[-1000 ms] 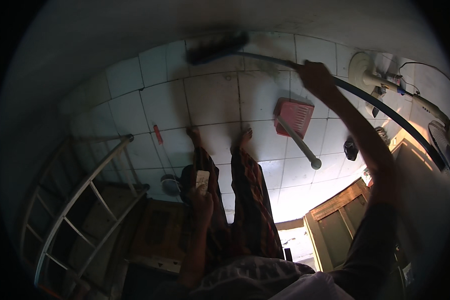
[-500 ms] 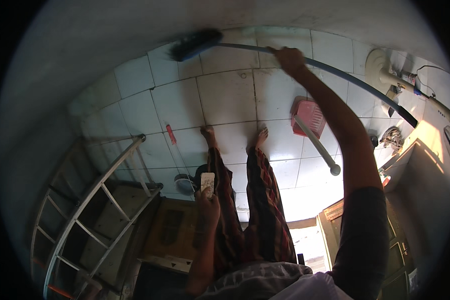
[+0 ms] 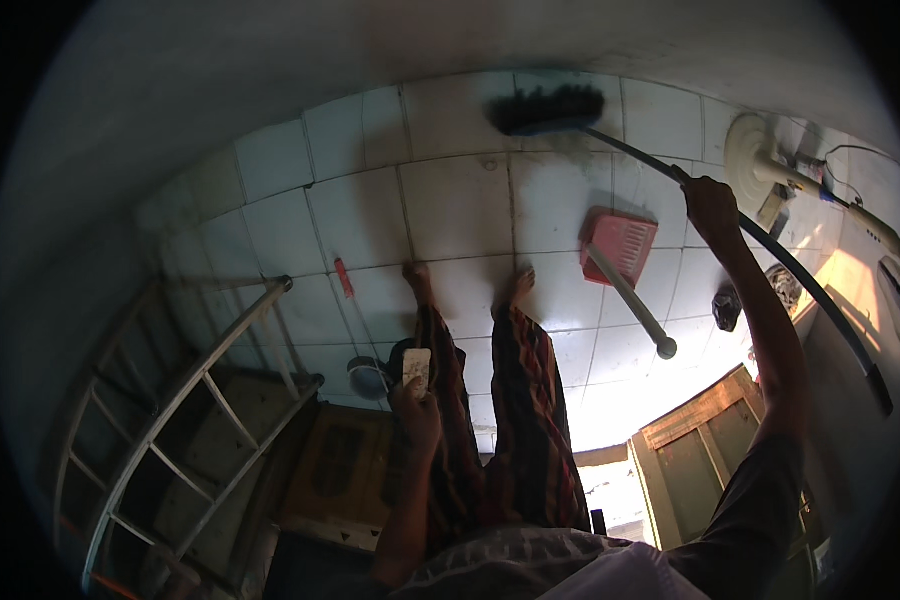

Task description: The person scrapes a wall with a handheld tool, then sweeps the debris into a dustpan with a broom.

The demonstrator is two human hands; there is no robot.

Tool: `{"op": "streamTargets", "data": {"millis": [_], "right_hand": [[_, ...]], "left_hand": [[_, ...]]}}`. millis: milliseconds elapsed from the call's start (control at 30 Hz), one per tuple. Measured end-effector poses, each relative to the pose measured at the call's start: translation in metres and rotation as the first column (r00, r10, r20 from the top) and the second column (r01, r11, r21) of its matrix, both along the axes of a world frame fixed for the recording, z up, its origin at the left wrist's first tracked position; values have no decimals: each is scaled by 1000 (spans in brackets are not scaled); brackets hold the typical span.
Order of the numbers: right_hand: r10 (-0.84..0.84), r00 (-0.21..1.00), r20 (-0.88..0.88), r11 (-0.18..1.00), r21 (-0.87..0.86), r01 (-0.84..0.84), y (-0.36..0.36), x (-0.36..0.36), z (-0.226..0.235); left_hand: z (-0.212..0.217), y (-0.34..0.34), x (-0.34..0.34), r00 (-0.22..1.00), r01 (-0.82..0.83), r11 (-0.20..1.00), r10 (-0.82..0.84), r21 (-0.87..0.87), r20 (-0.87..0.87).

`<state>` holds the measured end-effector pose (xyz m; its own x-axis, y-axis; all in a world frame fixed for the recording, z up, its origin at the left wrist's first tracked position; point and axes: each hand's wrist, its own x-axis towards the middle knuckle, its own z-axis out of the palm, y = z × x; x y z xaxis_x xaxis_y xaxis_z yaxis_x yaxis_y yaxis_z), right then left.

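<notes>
Here's the right hand (image 3: 713,212) out at arm's length, fingers wrapped tight around a long blue-grey broom with a dark, bushy head (image 3: 635,151). The broom's head is up at the far side of the white tiled floor (image 3: 457,212), near the foot of the wall, bristles blurred and pointing toward that wall. Its handle slants down past the hand to the right, ending in a dark tip.

Over to the left hand (image 3: 416,412) — low, in front of the body, thumb and fingers pinching a pale, flat, rectangular slab with dark markings (image 3: 417,370). Exactly what that slab is, I can't tell.

Between the broom arm and the legs in dark striped trousers (image 3: 530,420) sits a pink plastic dustpan (image 3: 625,245), its long pale handle reaching toward us with a rounded knob. Bare feet stand apart on the tiles. Left of them lies a slim red-handled tool (image 3: 343,278) — and further left, a metal ladder (image 3: 195,365) leans into view. Far right, beyond the broom, there's a cream round base on a pole (image 3: 745,160).
</notes>
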<state>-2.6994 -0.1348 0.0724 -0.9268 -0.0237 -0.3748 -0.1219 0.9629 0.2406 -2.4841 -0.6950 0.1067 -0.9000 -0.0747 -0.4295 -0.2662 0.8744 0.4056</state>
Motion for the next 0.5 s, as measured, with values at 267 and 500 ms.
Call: {"op": "streamTargets", "data": {"millis": [267,500], "right_hand": [[172,985,17,970,-178,-167,-101,-67,-55],[-35,998,50,978,-203,44,-52,-71,-73]], "left_hand": [[2,17,4,982,22,1000,-24,12,186],[3,15,3,993,34,999,-31,-25,111]]}}
